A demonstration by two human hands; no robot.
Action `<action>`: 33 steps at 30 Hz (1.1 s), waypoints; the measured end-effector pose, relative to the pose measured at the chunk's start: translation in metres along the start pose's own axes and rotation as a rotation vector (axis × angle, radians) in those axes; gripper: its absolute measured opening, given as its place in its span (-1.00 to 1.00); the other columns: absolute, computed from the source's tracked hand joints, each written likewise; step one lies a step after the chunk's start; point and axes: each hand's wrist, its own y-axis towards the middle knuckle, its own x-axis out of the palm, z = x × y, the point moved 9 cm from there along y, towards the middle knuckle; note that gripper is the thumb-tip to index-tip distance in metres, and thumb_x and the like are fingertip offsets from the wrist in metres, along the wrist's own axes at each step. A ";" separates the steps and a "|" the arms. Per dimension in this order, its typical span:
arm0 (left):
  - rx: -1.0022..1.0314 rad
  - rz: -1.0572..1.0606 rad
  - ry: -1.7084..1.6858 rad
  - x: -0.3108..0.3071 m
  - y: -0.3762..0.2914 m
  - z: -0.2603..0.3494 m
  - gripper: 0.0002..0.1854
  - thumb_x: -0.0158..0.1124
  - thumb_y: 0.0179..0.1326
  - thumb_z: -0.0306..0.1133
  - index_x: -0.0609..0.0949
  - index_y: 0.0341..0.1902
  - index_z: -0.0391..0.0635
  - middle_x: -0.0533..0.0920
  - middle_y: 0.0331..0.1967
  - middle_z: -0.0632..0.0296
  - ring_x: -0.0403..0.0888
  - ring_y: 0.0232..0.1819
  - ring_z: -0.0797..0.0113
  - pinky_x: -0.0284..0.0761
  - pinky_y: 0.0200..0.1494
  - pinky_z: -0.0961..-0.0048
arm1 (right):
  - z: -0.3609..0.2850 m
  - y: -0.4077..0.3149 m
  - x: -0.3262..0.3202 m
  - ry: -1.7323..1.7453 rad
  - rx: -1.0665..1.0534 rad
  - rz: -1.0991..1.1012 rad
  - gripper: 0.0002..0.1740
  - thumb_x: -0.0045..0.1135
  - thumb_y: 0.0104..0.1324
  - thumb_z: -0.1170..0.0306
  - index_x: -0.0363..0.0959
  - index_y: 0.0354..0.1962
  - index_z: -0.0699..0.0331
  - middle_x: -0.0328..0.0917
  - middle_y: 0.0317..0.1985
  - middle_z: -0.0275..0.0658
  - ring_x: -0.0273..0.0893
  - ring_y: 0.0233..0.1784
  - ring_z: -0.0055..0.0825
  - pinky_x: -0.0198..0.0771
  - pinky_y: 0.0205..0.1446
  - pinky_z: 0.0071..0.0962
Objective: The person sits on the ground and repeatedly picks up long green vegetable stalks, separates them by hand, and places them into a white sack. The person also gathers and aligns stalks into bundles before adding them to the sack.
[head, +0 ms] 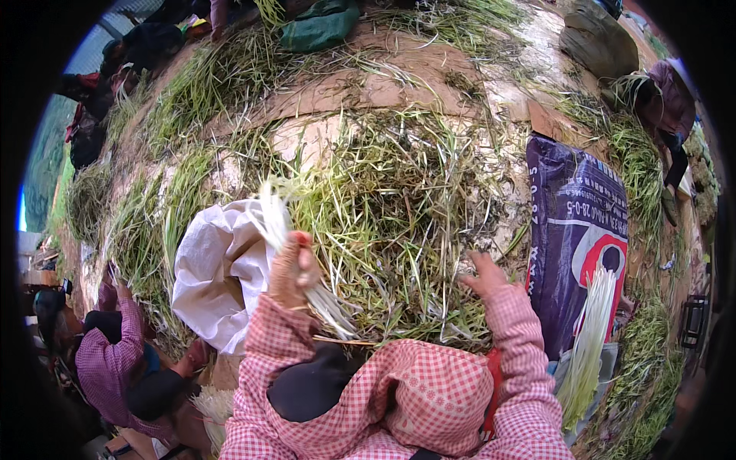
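Note:
My left hand (294, 271) is closed around a small bunch of thin white vegetable stalks (271, 214). The bunch sticks out of the fist at both ends. Beside that hand a white woven sack (198, 276) stands with its mouth gaping, and its inside is mostly hidden by folds. My right hand (486, 275) holds nothing, its fingers spread over the edge of a loose heap of green and withered leaves and stalks (397, 230). To the right lies a purple printed sack (566, 195). A long bundle of pale stalks (589, 345) rests partly on its near end.
Co-workers sit at the left (109, 362), upper left and right (670, 103). More green stalk piles (224, 75) lie around on the ground. A green sack (319, 26) is at the far side, and an olive sack (598, 43) stands at the upper right.

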 end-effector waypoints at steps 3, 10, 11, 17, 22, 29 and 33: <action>0.069 -0.256 -0.183 0.003 -0.010 0.053 -0.72 -0.01 0.29 -0.21 0.54 -0.28 -0.17 0.45 -0.76 0.39 0.24 -0.89 0.66 0.17 -0.91 0.67 | -0.044 -0.059 -0.018 0.642 -0.471 -0.095 -0.25 0.19 0.10 0.17 0.10 0.20 0.20 0.20 0.16 0.01 0.21 0.20 -0.15 0.05 0.30 -0.14; -0.176 -0.477 -0.161 0.037 -0.045 0.046 -0.71 -0.24 0.38 -0.27 0.40 -0.08 -0.20 0.42 -0.66 0.32 0.28 -0.82 0.66 0.23 -0.79 0.67 | -0.075 -0.083 0.029 0.888 -0.789 -0.663 -0.55 0.13 0.16 0.17 0.42 -0.08 0.29 0.46 -0.07 -0.10 0.34 0.08 -0.31 0.25 0.17 -0.27; -0.215 -0.272 -0.146 0.028 -0.051 0.038 -0.74 -0.22 0.38 -0.29 0.41 -0.08 -0.18 0.40 -0.69 0.35 0.26 -0.85 0.65 0.20 -0.83 0.68 | -0.037 -0.039 0.021 0.816 -0.280 -0.213 -0.63 0.10 0.18 0.25 0.42 -0.12 0.29 0.45 -0.06 -0.13 0.35 0.07 -0.35 0.27 0.17 -0.29; -0.106 -0.310 -0.222 0.046 -0.026 0.031 -0.72 -0.16 0.36 -0.29 0.50 -0.13 -0.18 0.46 -0.72 0.36 0.17 -0.90 0.65 0.19 -0.84 0.67 | -0.001 0.086 -0.030 0.026 0.178 0.765 -0.56 0.03 0.22 0.30 0.28 0.03 0.29 0.32 0.04 -0.15 0.30 0.09 -0.31 0.16 0.25 -0.30; -0.112 -0.283 -0.173 0.040 -0.024 0.014 -0.73 -0.21 0.38 -0.29 0.46 -0.14 -0.17 0.38 -0.68 0.37 0.15 -0.88 0.62 0.16 -0.81 0.64 | -0.110 0.103 0.062 0.053 -0.272 0.045 -0.62 0.05 0.21 0.33 0.37 0.00 0.18 0.35 0.01 -0.18 0.22 0.10 -0.41 0.13 0.23 -0.21; -0.122 -0.244 -0.155 0.039 -0.018 0.001 -0.78 -0.10 0.33 -0.30 0.49 -0.23 -0.16 0.42 -0.73 0.38 0.16 -0.89 0.63 0.10 -0.84 0.66 | -0.061 0.077 0.020 0.660 -0.270 0.396 -0.79 -0.01 0.24 0.33 0.45 -0.19 0.19 0.47 -0.19 -0.21 0.45 -0.18 -0.45 0.43 -0.03 -0.46; -0.142 -0.190 -0.124 0.032 -0.019 -0.004 -0.81 -0.04 0.31 -0.29 0.47 -0.24 -0.16 0.40 -0.74 0.40 0.14 -0.89 0.62 0.08 -0.84 0.65 | -0.101 0.088 0.010 0.347 -0.178 0.299 -0.77 -0.02 0.26 0.25 0.41 -0.23 0.22 0.46 -0.23 -0.25 0.44 -0.22 -0.47 0.42 -0.06 -0.44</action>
